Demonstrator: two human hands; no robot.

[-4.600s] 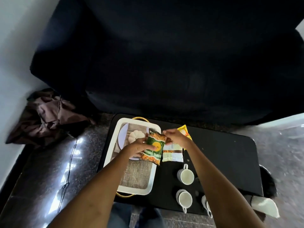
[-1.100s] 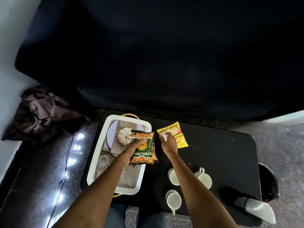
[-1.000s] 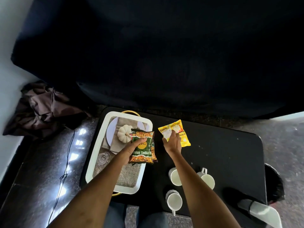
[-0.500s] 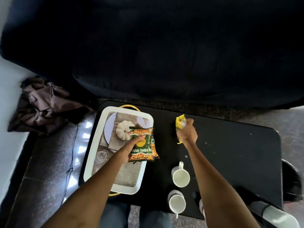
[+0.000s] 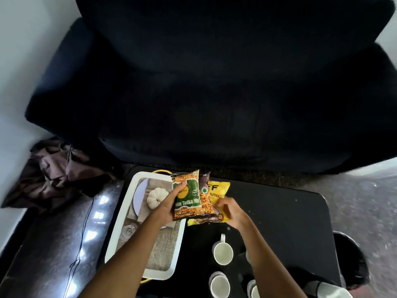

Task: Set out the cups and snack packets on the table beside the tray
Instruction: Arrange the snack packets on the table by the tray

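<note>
My left hand grips a green snack packet, held upright over the right rim of the white tray. Behind it sits a dark packet showing orange snacks, and I cannot tell which hand holds it. My right hand grasps the lower edge of a yellow packet, raised next to the others above the black table. Three white cups stand on the table near the front: one, another, and a third partly hidden by my right forearm.
The tray holds a white pumpkin ornament, a plate, a glass and a burlap mat. A dark sofa stands behind the table. Brown cloth lies on the floor at left, and a dark bin stands at right.
My right hand has brought the yellow packet back left beside the green one. My left hand has lifted the green packet higher. The camera has shifted.
</note>
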